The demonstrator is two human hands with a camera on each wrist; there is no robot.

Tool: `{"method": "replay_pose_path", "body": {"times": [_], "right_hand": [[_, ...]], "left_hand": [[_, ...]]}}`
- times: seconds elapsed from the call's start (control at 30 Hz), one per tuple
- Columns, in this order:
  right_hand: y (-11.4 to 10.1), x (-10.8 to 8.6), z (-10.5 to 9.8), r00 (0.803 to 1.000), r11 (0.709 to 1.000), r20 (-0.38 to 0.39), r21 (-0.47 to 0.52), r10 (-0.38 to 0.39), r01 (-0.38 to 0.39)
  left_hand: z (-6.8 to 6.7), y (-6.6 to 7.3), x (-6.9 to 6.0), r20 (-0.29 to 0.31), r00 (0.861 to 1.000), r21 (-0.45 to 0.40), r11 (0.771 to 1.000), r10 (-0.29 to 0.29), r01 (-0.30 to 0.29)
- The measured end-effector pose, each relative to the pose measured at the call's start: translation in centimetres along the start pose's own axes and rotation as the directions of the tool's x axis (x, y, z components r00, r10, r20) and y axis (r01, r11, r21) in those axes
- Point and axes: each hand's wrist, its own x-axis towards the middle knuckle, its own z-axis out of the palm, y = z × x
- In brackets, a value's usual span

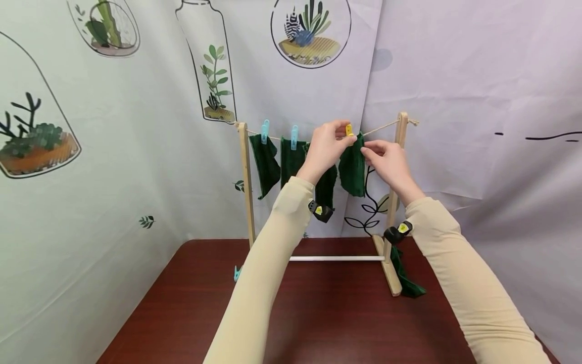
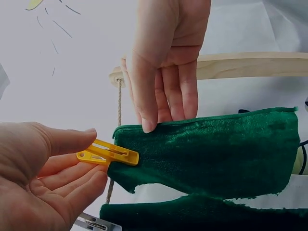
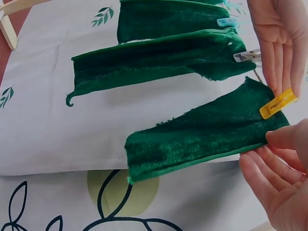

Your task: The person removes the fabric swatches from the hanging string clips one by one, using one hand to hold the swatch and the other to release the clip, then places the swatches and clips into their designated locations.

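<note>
The left hand point(image 1: 326, 146) pinches a yellow clothespin point(image 2: 108, 153) whose jaws lie over the top of a green cloth point(image 2: 207, 154) on the string. The right hand point(image 1: 390, 164) pinches that cloth's right edge between thumb and fingers, below the string. In the right wrist view the yellow clothespin point(image 3: 278, 103) sits across the cloth's upper part, close to the right thumb. Beside it hangs another green cloth point(image 3: 159, 65) with a grey clothespin point(image 3: 246, 56). Further left, blue clothespins point(image 1: 265, 132) hold two more green cloths point(image 1: 265, 164).
A wooden post point(image 1: 247, 187) and another post point(image 1: 401, 132) carry the string, joined low down by a white rod point(image 1: 336, 258). On the brown table point(image 1: 218, 313), a green cloth point(image 1: 406, 278) lies by the right foot and a blue clothespin point(image 1: 237, 273) at the left.
</note>
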Motion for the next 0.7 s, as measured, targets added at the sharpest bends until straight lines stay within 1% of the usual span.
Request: {"method": "replay_pose_path", "body": {"times": [0.13, 0.33, 0.53, 0.7], "right_hand": [[-0.08, -0.01, 0.05, 1.000, 1.000, -0.004, 0.015, -0.003, 0.003], [0.09, -0.04, 0.02, 1.000, 1.000, -0.019, 0.031, -0.002, 0.002], [0.13, -0.09, 0.08, 1.000, 0.999, -0.023, 0.050, 0.002, -0.001], [0.09, -0.09, 0.10, 1.000, 0.998, -0.027, 0.059, -0.001, 0.003]], "left_hand": [[-0.04, -0.01, -0.11, 0.002, 1.000, -0.003, 1.000, 0.002, -0.002], [-0.03, -0.03, -0.37, -0.007, 0.999, -0.005, 0.999, 0.044, -0.044], [-0.05, -0.21, -0.73, -0.034, 0.996, 0.035, 0.996, 0.088, -0.086], [-0.10, -0.18, -0.72, -0.053, 0.991, 0.065, 0.991, 0.123, -0.119]]}}
